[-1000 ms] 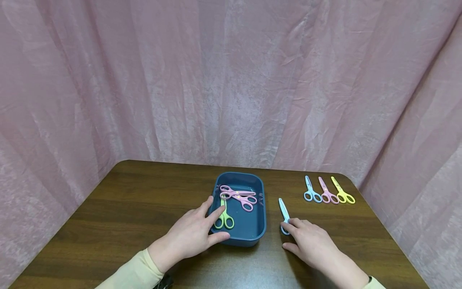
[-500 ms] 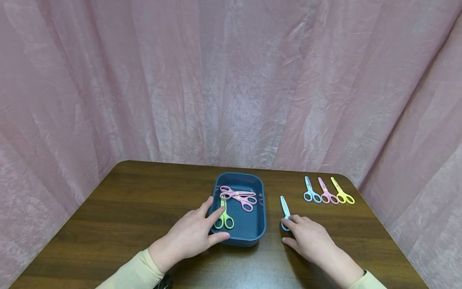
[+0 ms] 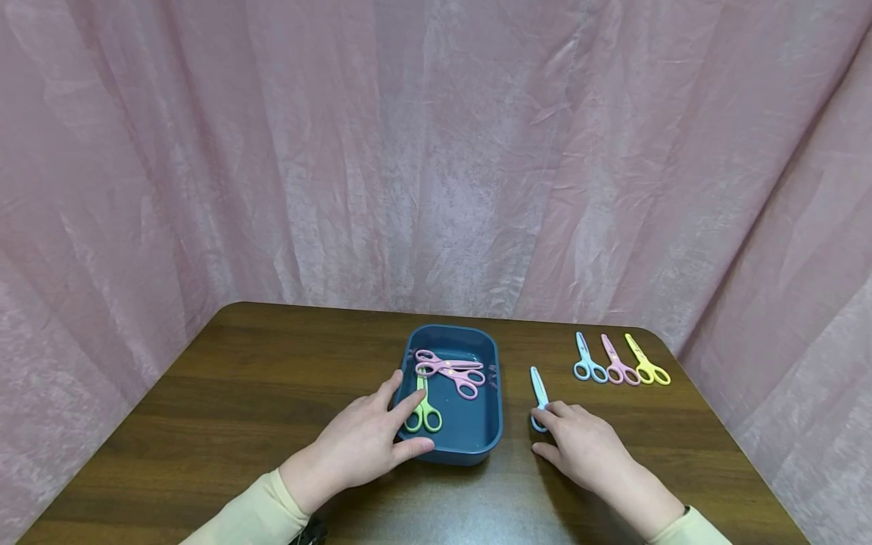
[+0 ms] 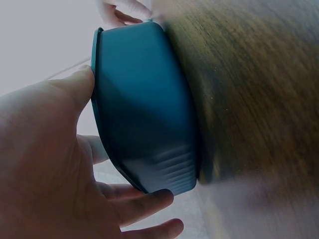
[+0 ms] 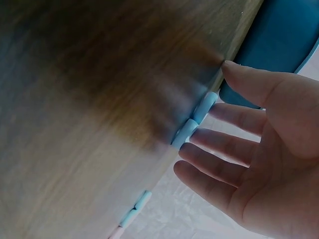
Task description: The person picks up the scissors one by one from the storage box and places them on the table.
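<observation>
My left hand [image 3: 364,439] rests with spread fingers on the left side of a dark blue box [image 3: 500,401]. In the left wrist view its thumb [image 4: 79,82] lies at the box rim. Pink scissors [image 3: 468,392] and green scissors [image 3: 424,416] lie inside the box, partly overlapping. To the right of the box, light blue scissors [image 3: 539,386] lie on the table, tip pointing away. My right hand [image 3: 586,446] has its fingertips on their handles, partly covering them in the head view. Its fingers reach out fairly straight in the right wrist view, thumb apart near the table.
Blue scissors [image 3: 589,367], pink scissors [image 3: 621,371] and yellow scissors [image 3: 648,369] stand in a row at the table's back right, tips away from me. The brown wooden table [image 3: 272,363] ends at a pink curtain [image 3: 436,151] behind and at the right.
The light blue scissors have slid slightly away from me and turned a little straighter, with the right hand moving along. The left hand and the box have stayed in place.
</observation>
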Demonstrator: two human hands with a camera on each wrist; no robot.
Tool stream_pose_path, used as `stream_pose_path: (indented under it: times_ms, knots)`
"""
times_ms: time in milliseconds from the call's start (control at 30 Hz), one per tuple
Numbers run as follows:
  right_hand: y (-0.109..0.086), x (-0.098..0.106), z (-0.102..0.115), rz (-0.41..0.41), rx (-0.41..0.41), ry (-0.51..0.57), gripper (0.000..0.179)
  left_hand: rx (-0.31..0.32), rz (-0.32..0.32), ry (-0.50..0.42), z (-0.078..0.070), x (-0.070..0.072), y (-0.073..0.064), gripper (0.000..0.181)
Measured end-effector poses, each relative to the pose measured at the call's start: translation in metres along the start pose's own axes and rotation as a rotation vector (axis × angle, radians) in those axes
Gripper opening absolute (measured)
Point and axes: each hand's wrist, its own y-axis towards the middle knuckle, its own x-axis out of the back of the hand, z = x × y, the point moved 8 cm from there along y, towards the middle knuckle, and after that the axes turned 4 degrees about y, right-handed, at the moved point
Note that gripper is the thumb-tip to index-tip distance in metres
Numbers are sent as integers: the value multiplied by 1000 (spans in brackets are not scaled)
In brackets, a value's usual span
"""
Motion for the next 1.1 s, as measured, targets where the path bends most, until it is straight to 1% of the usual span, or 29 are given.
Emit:
stream_pose_path:
  times_ms: [167,633,1100]
  knots:
    - [1,-2,-2,3,-7,3,48,4,5,1,0,0,0,80]
    - [3,-3,-5,-29,9,4,46,11,8,-2,0,0,0,80]
    - [13,-3,-12,-5,-12,4,45,5,5,-3,0,0,0,80]
